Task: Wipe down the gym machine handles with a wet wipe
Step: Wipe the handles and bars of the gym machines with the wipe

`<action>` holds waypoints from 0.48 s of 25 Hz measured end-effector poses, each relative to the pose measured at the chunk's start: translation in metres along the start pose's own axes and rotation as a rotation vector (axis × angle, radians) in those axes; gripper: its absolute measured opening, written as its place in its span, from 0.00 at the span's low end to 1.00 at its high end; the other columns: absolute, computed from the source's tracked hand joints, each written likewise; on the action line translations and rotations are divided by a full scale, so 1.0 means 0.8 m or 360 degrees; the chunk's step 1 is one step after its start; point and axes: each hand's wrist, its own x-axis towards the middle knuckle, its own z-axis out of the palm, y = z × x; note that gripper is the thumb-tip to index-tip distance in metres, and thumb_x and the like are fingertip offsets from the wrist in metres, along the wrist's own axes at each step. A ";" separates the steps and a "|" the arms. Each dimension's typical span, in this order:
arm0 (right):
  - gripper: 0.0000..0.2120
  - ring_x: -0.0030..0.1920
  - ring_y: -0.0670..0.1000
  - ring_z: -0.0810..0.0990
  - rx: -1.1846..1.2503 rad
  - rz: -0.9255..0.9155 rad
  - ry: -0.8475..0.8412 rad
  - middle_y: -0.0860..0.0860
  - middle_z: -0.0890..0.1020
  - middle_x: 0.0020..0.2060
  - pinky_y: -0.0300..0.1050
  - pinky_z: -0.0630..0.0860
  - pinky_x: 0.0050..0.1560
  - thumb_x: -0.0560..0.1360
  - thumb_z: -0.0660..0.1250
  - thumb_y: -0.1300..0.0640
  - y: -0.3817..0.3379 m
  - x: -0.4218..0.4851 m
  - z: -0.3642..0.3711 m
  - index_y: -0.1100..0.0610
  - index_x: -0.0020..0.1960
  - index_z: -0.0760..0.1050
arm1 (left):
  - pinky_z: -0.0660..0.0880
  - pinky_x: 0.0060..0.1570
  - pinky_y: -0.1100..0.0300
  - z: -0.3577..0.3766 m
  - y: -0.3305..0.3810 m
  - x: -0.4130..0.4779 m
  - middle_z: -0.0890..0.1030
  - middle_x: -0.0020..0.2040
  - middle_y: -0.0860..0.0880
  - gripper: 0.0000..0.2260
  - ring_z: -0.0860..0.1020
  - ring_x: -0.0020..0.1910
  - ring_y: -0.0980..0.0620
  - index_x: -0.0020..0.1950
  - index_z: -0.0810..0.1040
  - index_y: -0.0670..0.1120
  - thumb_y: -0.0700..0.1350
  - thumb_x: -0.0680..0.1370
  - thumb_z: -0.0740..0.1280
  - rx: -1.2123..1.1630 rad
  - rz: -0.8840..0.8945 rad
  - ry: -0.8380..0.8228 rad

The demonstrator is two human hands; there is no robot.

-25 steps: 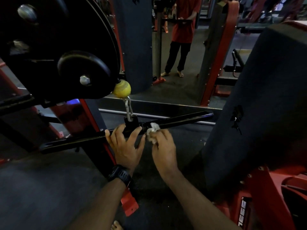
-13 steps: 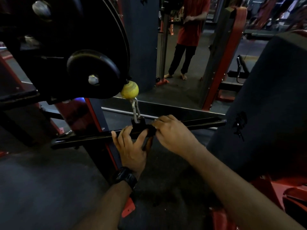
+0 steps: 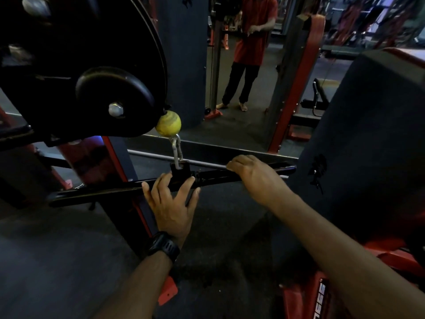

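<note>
A long black bar handle [image 3: 213, 177] hangs by a chain link [image 3: 177, 151] below a yellow ball stop [image 3: 168, 123]. My left hand [image 3: 171, 203], a black watch on its wrist, holds the bar just left of the centre bracket [image 3: 180, 170], with its fingers laid over it. My right hand [image 3: 253, 176] is curled over the right half of the bar, well right of the bracket. The wet wipe is hidden under that hand.
A large black weight plate and hub [image 3: 115, 97] hang at upper left. A dark padded seat back [image 3: 368, 134] stands close on the right. Red machine frame parts [image 3: 296, 93] surround the spot. A person in a red shirt [image 3: 253, 31] stands further back on the dark floor.
My right hand turned over onto the bar, hiding the white wipe, then slid right along it away from the bracket. My left hand kept its place on the bar.
</note>
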 end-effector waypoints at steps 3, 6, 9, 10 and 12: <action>0.16 0.57 0.53 0.77 0.0057 0.0222 0.0156 0.51 0.78 0.56 0.46 0.76 0.55 0.74 0.68 0.67 0.020 -0.011 -0.005 0.54 0.60 0.77 | 0.52 0.75 0.39 -0.001 0.004 0.000 0.71 0.62 0.44 0.13 0.72 0.64 0.40 0.62 0.75 0.55 0.57 0.79 0.66 -0.0008 -0.0015 -0.0016; 0.17 0.56 0.53 0.77 0.0011 0.0055 0.0100 0.52 0.78 0.56 0.50 0.78 0.55 0.74 0.68 0.66 0.012 -0.013 0.001 0.55 0.61 0.77 | 0.50 0.76 0.39 0.000 0.010 -0.002 0.72 0.62 0.43 0.13 0.72 0.65 0.39 0.61 0.76 0.54 0.56 0.78 0.67 -0.0066 -0.0047 -0.0011; 0.14 0.56 0.53 0.77 -0.0045 0.0326 0.0111 0.51 0.77 0.55 0.48 0.77 0.53 0.75 0.69 0.62 0.037 -0.016 -0.008 0.53 0.59 0.77 | 0.50 0.75 0.39 -0.002 0.006 -0.003 0.72 0.63 0.42 0.14 0.72 0.65 0.39 0.62 0.76 0.53 0.55 0.78 0.69 -0.0047 -0.0033 -0.0032; 0.13 0.56 0.53 0.77 -0.0067 0.0415 0.0122 0.51 0.77 0.55 0.48 0.78 0.52 0.75 0.68 0.62 0.040 -0.021 -0.010 0.54 0.59 0.77 | 0.51 0.75 0.38 -0.002 0.007 -0.004 0.72 0.63 0.41 0.14 0.72 0.65 0.39 0.62 0.76 0.53 0.54 0.78 0.69 -0.0030 -0.0029 -0.0034; 0.16 0.58 0.54 0.77 -0.0088 0.0245 0.0191 0.53 0.77 0.58 0.49 0.78 0.55 0.75 0.67 0.63 0.027 -0.029 0.002 0.56 0.62 0.76 | 0.52 0.75 0.37 -0.002 0.009 -0.005 0.71 0.62 0.41 0.14 0.71 0.65 0.38 0.61 0.77 0.52 0.54 0.78 0.69 -0.0025 -0.0029 -0.0021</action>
